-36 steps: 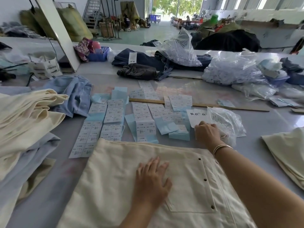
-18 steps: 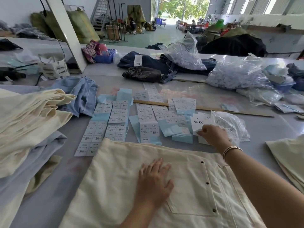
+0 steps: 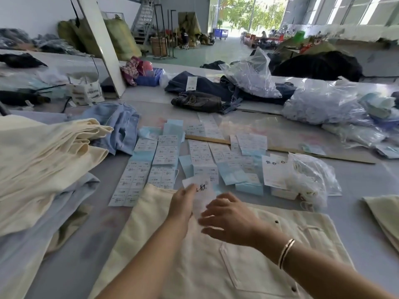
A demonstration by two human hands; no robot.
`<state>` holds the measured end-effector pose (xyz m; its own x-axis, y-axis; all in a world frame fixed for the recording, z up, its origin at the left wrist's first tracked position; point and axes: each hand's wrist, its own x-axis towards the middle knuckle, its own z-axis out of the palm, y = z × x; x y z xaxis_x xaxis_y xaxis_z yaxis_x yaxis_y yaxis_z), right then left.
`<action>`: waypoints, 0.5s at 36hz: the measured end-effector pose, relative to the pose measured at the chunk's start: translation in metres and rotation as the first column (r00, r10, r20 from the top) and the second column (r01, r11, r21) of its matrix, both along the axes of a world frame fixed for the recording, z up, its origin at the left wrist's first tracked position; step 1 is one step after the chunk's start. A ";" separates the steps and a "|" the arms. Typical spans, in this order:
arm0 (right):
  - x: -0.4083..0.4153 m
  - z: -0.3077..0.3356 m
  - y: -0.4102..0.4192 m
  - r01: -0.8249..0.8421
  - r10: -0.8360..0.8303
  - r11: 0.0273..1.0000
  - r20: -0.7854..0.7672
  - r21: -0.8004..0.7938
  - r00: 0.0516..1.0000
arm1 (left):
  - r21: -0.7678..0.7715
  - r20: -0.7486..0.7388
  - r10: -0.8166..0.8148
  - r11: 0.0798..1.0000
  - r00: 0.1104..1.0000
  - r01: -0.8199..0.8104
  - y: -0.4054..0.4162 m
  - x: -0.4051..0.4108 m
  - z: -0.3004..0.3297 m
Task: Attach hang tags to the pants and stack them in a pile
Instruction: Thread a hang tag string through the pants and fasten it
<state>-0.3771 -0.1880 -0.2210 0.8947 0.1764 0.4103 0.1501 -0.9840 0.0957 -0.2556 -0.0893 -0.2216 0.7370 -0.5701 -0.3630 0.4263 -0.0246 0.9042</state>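
A cream pair of pants point(image 3: 216, 272) lies flat in front of me, its back pocket and snaps facing up. Just above its far edge, my left hand point(image 3: 182, 205) pinches a white hang tag point(image 3: 201, 187) with black handwriting. Right beside the tag hovers my right hand point(image 3: 228, 220), bracelet on the wrist, fingers spread and holding nothing that I can see. More white hang tags point(image 3: 274, 171) lie by a clear plastic bag point(image 3: 311, 180) further right. A pile of folded cream pants point(image 3: 43, 160) is at my left.
Sheets of size stickers point(image 3: 162, 156) and light blue cards cover the table's middle, with a long wooden ruler point(image 3: 313, 152) behind them. Light blue pants point(image 3: 122, 124), dark jeans point(image 3: 198, 101) and full plastic bags point(image 3: 323, 104) lie farther back. Another cream garment point(image 3: 384, 212) sits at right.
My right hand came back from the tag stack by the plastic bag to the middle. My left hand lifted off the pants and now pinches a hang tag.
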 end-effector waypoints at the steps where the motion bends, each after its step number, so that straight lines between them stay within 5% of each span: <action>1: 0.004 -0.002 -0.003 0.018 -0.021 0.993 0.026 0.120 0.999 | 0.153 0.200 -0.012 0.988 0.980 -0.019 0.000 0.006 -0.006; 3: 0.015 -0.001 -0.017 0.132 -0.208 0.888 0.129 0.440 0.970 | 0.398 0.505 -0.199 0.917 0.840 -0.022 0.003 0.015 -0.020; 5: 0.027 -0.002 -0.036 0.260 -0.426 0.713 0.108 0.651 0.898 | 0.519 0.642 -0.400 0.855 0.654 0.012 0.005 0.020 -0.032; 7: 0.042 -0.008 -0.053 0.428 -0.497 0.632 -0.086 0.645 0.864 | 0.557 0.756 -0.492 0.830 0.432 -0.029 0.003 0.021 -0.041; 9: 0.055 -0.019 -0.067 0.573 -0.482 0.675 -0.310 0.464 0.820 | 0.544 0.805 -0.514 0.839 0.297 -0.022 0.000 0.023 -0.041; 12: 0.070 -0.033 -0.074 0.611 -0.447 0.760 -0.506 0.221 0.738 | 0.589 0.748 -0.590 0.801 0.305 0.104 -0.005 0.030 -0.037; 18: 0.074 -0.037 -0.078 0.605 -0.433 0.763 -0.516 0.227 0.739 | 0.716 0.627 -0.745 0.666 0.226 0.210 -0.009 0.045 -0.043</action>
